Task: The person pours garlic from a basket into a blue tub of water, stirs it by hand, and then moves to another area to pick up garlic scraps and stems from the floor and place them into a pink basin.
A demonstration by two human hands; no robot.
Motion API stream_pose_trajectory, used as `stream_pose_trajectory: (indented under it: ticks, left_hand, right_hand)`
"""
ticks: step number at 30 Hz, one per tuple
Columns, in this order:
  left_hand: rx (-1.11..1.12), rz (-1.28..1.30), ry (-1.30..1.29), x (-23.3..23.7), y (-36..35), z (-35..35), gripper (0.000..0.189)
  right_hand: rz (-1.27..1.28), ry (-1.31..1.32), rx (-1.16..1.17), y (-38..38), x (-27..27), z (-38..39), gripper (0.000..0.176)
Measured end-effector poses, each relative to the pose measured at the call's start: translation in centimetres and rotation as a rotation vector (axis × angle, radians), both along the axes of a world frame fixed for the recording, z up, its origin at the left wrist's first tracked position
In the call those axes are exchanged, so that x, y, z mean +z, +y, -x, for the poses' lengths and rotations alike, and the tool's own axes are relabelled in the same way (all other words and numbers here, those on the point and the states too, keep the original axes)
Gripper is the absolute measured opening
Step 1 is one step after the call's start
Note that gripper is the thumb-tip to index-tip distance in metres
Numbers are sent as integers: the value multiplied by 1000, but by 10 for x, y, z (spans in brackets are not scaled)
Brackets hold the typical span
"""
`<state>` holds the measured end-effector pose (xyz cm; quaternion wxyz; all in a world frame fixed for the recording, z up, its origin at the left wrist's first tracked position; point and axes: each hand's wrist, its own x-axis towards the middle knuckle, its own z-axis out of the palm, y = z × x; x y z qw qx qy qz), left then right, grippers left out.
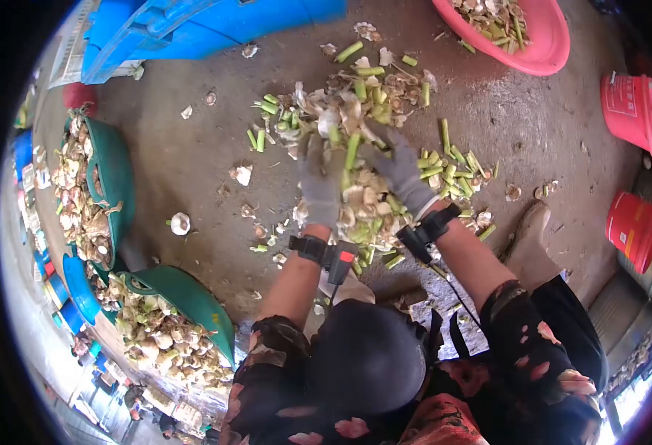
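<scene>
My left hand (318, 182), in a grey work glove, is at the left side of a heap of garlic scraps on the floor. My right hand (404, 172), gloved the same way, is at the heap's right side. Fingers on both hands point forward, apart and slightly blurred, touching the scraps. Between and ahead of them are cut green garlic stalks (352, 150) and pale papery garlic skins (329, 119). More cut stalks (444, 172) are scattered right of my right hand. A single garlic bulb (180, 224) sits apart on the floor to the left.
Green tubs (118, 189) heaped with garlic bulbs (164, 343) stand at left. A blue plastic crate (214, 33) is at the top. A pink basin (552, 48) holding scraps is at upper right; red buckets (635, 231) stand along the right.
</scene>
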<state>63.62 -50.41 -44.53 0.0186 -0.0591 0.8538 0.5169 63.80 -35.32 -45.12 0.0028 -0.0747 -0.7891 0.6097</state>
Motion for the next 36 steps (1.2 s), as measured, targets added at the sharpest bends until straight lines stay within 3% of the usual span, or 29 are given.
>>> stream_pose_trajectory:
  ticks: [3, 6, 7, 8, 12, 15, 19, 20, 21, 23, 25, 28, 30, 32, 34, 36]
  left_hand:
    - [149, -429, -141, -18, 5, -5, 42]
    - [269, -690, -327, 5, 13, -9, 41]
    - [303, -770, -389, 8, 16, -12, 41]
    - [263, -659, -294, 4, 19, -11, 37]
    - [231, -797, -364, 27, 38, 3, 41]
    - [96, -538, -261, 52, 67, 38, 40]
    - [-190, -669, 37, 110, 144, 114, 41]
    - [-250, -761, 22, 123, 164, 138, 41]
    - [-460, -551, 248, 128, 176, 164, 42]
    - [-560, -379, 95, 141, 191, 202, 44]
    - [-603, -231, 39, 137, 200, 234, 45]
    - [-569, -40, 101, 102, 184, 277, 48]
    - [-658, 96, 172, 65, 154, 284, 51]
    - [-728, 237, 217, -2, 110, 284, 54]
    - [-709, 348, 235, -32, 95, 278, 56]
    - [-718, 442, 257, -44, 78, 242, 59]
  right_hand:
    - [329, -112, -127, -22, 0, -6, 49]
    - [782, -270, -264, -32, -9, -13, 48]
    - [788, -277, -270, -31, -6, -15, 48]
    - [793, -281, -276, -27, -3, -16, 48]
    - [898, -221, -305, -6, 40, -7, 47]
    - [840, -90, -330, 26, 65, 16, 45]
    - [878, 80, -365, 94, 130, 75, 45]
    - [850, 107, -368, 116, 133, 98, 43]
    - [824, 127, -375, 139, 132, 122, 41]
    - [659, 303, -288, 186, 134, 163, 37]
    - [438, 296, 3, 217, 138, 199, 41]
    - [47, 366, -629, 232, 130, 176, 30]
    - [131, 435, -627, 212, 125, 125, 31]
    - [302, 213, -451, 187, 73, 88, 30]
    - [-421, 176, -277, 172, 17, 76, 27]
    - [-520, 97, -365, 163, -5, 88, 31]
